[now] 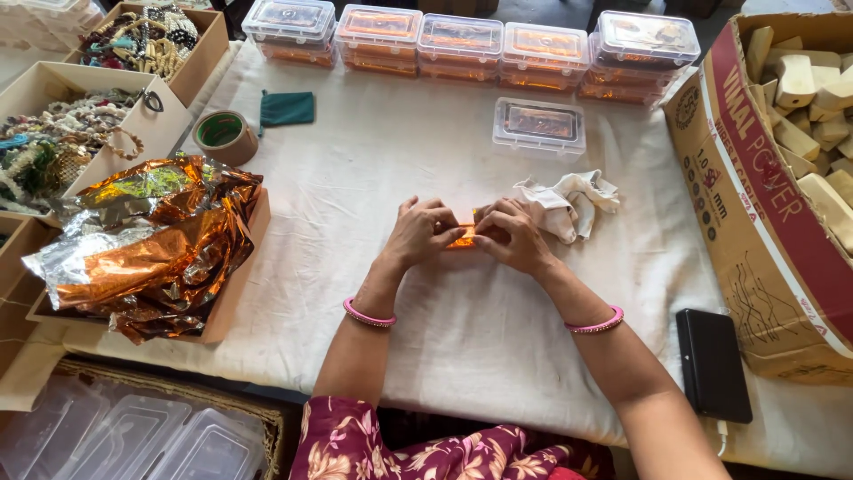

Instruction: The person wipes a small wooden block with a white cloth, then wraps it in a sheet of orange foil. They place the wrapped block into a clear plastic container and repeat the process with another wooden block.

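A floral sleeve (426, 449) fills the bottom edge at six o'clock, and from it both forearms reach up to the middle of the white tablecloth (462, 338). Each wrist wears a pink bangle (368, 316). The left hand (419, 233) and the right hand (509, 235) meet at the centre, fingers curled narrow and pinching a small orange foil-wrapped piece (462, 238) between them, pressed low against the cloth. A crumpled white rag (569, 201) lies just beside the right hand at two o'clock. Further out at one o'clock sits a single clear lidded container (538, 127), with a row of stacked containers (462, 44) along twelve o'clock. At nine o'clock a tray holds crumpled orange foil sheets (160, 244); a tape roll (224, 135) rests at ten o'clock. A black phone (713, 363) lies at four o'clock, beside a cardboard box of wooden blocks (782, 178) at three o'clock.
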